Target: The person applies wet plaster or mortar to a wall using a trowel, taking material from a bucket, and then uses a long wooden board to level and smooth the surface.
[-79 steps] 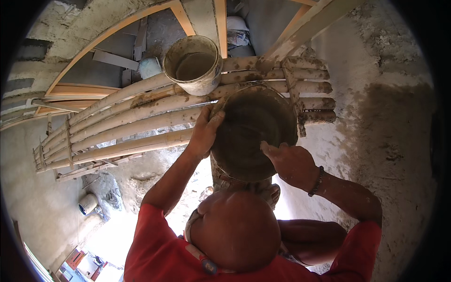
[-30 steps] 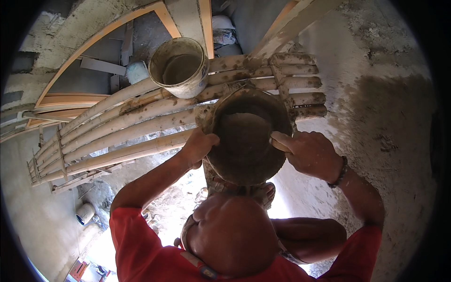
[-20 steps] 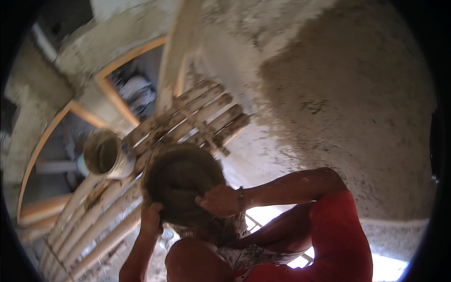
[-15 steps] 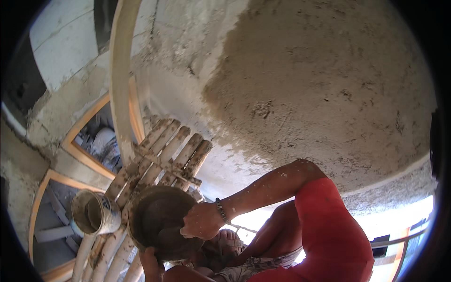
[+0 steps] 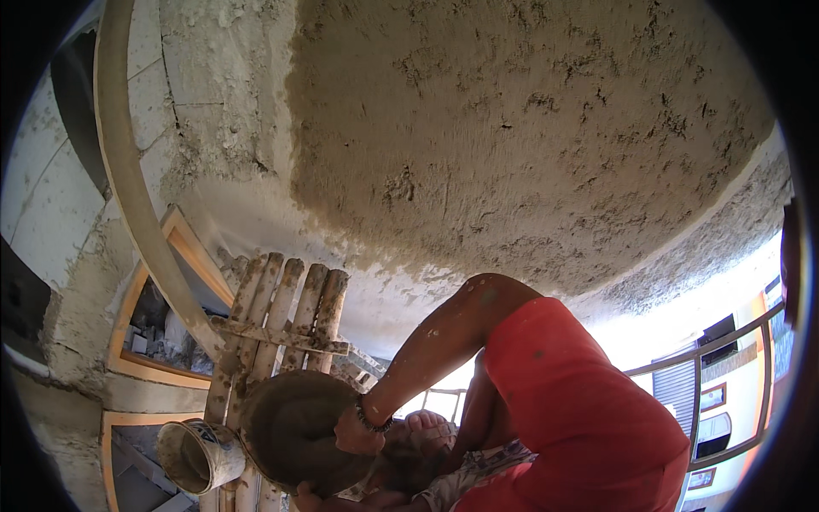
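Observation:
A round, dark basin (image 5: 256,405) of wet grey mortar (image 5: 307,431) rests on a platform of wooden poles. Over its right side is my right hand (image 5: 358,433), fingers curled and closed, a beaded bracelet at the wrist. What those fingers hold is hidden against the mortar. My left hand (image 5: 309,497) grips the near rim of the basin, partly cut off by the lower edge. Just left of the basin stands a mortar-stained bucket (image 5: 200,456), tilted in the view, with grey material inside.
The pole platform (image 5: 281,316) has a crosspiece (image 5: 281,337). Beyond rises a wall with a broad patch of damp plaster (image 5: 512,145). A long, curved-looking board (image 5: 119,145) leans at the left, near wooden frames (image 5: 128,316). A metal railing (image 5: 695,375) runs along the right.
My view has shifted, so the wall patch and leaning board sit further left and the basin lower. My right hand stays over the mortar, and my left remains at the rim.

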### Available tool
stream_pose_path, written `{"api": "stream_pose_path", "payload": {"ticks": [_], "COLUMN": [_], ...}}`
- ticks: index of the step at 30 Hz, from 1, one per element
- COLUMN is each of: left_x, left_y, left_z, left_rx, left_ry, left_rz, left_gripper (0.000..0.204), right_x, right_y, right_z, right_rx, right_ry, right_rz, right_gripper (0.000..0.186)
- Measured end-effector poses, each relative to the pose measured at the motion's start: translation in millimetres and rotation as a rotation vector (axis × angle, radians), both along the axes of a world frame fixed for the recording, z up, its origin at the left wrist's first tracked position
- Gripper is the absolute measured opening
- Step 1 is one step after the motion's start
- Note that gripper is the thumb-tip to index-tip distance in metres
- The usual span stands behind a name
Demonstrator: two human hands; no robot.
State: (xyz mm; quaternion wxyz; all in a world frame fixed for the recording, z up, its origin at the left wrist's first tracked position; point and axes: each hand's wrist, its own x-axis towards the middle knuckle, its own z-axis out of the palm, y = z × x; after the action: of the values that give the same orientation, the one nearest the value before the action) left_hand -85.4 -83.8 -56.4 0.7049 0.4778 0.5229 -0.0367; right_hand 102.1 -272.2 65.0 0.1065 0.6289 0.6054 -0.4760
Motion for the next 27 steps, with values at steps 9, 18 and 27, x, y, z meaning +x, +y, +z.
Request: {"api": "stream_pose_path", "payload": {"ticks": [9, 18, 27], "left_x": [22, 70, 90], "left_y": [-3, -16, -24], "left_z": [3, 0, 1], "left_rx": [0.033, 0.001, -0.011], "left_ry": [-0.015, -0.055, -0.064], "left_rz": [-0.086, -0.243, -0.304], "left_gripper": [0.047, 0.043, 0.04], "right_x": [40, -15, 32], "right_y": [16, 1, 10], "right_z": [20, -11, 10], "right_rx": [0.453, 0.174, 0.423], "right_ry": [-0.385, -0.161, -0.511], "right_rz": [-0.161, 0.166, 0.003], "right_gripper": [0.027, 0.034, 0.029]}}
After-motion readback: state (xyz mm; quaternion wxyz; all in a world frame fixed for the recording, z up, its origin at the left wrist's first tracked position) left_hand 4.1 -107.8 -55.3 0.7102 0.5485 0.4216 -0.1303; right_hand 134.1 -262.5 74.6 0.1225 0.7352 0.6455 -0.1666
